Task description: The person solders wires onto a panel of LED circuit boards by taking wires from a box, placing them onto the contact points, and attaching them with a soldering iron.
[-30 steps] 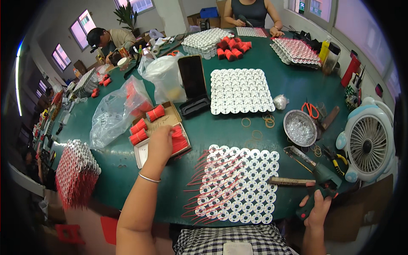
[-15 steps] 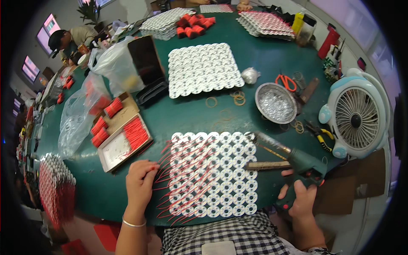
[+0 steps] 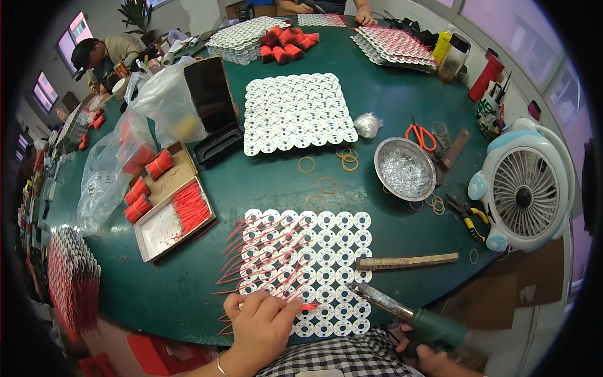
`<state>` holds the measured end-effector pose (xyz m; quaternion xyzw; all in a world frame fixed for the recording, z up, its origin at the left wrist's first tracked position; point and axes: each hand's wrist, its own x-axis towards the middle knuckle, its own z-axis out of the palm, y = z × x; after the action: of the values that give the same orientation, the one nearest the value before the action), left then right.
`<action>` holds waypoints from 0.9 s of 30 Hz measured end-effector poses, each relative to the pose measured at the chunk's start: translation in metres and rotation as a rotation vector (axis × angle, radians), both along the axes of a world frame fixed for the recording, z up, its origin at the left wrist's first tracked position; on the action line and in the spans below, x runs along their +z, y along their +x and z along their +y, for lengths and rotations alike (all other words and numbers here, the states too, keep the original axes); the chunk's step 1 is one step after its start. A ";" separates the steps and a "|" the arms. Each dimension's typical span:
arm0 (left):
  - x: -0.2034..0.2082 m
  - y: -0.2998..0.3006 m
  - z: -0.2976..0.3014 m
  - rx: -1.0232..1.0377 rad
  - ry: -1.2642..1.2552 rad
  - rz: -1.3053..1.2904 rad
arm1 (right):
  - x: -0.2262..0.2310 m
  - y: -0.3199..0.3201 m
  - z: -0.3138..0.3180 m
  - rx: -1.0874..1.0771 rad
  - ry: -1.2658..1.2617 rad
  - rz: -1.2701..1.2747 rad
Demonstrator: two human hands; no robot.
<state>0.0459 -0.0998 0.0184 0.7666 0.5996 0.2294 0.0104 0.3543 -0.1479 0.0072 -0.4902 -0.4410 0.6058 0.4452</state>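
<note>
Shifted from left of the white disc panel (image 3: 318, 275) onto its near rows, my left hand (image 3: 265, 322) pinches red wires (image 3: 309, 306); my right hand (image 3: 431, 358) grips a green pistol-shaped tool (image 3: 436, 329), its tip at the panel's right edge.

- Broad, dark-green, faintly glossy tabletop (image 3: 251, 188), spreading ahead of the left hand (image 3: 260, 323) and the right hand (image 3: 430, 359)
- Plain pale-grey wall (image 3: 102, 24), far ahead and left of the left hand, with a bright pinkish rectangular window (image 3: 74, 32)
- White upright column (image 3: 207, 16), far beyond the left hand
- Lilac-tinted glass window pane (image 3: 502, 28), pale-framed, far ahead and right of the right hand
- Bright-red flat seat (image 3: 154, 355), left of the left hand, over pinkish floor (image 3: 119, 333)
</note>
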 end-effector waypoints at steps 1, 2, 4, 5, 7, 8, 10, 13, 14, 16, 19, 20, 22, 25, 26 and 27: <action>-0.001 0.001 -0.002 -0.022 0.017 0.058 | -0.018 0.005 -0.002 0.076 0.117 0.041; -0.004 0.000 -0.005 -0.028 0.025 0.138 | -0.021 0.007 0.007 0.089 0.110 0.059; -0.009 -0.002 -0.006 -0.041 0.031 0.129 | -0.001 0.009 0.030 0.527 0.400 -0.485; -0.011 -0.003 -0.006 -0.053 0.035 0.131 | 0.020 -0.010 0.030 0.378 0.187 -0.370; -0.013 -0.003 -0.007 -0.058 0.042 0.115 | 0.029 -0.024 0.025 0.269 0.079 -0.310; -0.014 -0.003 -0.007 -0.067 0.048 0.101 | 0.031 -0.027 0.024 0.157 -0.031 -0.249; -0.018 -0.003 -0.007 -0.066 0.072 0.092 | 0.029 -0.027 0.021 0.179 -0.008 -0.286; -0.021 -0.003 -0.007 -0.071 0.096 0.090 | 0.017 -0.021 0.017 0.240 0.045 -0.391; -0.021 -0.003 -0.007 -0.066 0.092 0.110 | 0.009 -0.018 0.017 0.267 0.061 -0.416; -0.021 -0.003 -0.009 -0.055 0.089 0.128 | -0.010 -0.012 0.016 0.322 0.092 -0.465; -0.020 -0.003 -0.007 -0.062 0.096 0.120 | -0.032 0.004 0.008 0.366 0.164 -0.557; -0.020 -0.003 -0.006 -0.067 0.102 0.112 | -0.036 0.007 0.007 0.391 0.223 -0.611; -0.021 -0.003 -0.006 -0.066 0.103 0.110 | -0.032 -0.001 0.004 0.315 0.110 -0.483; -0.024 -0.002 -0.004 -0.057 0.133 0.094 | -0.033 -0.001 0.005 0.272 0.043 -0.380; -0.025 -0.002 -0.004 -0.051 0.164 0.081 | -0.033 0.001 0.006 0.303 0.089 -0.404; -0.025 -0.002 -0.004 -0.050 0.163 0.080 | -0.033 0.001 0.007 0.304 0.089 -0.405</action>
<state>0.0439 -0.1034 -0.0064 0.7881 0.5596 0.2466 -0.0703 0.3550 -0.1413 -0.0259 -0.5095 -0.6160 0.5354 0.2725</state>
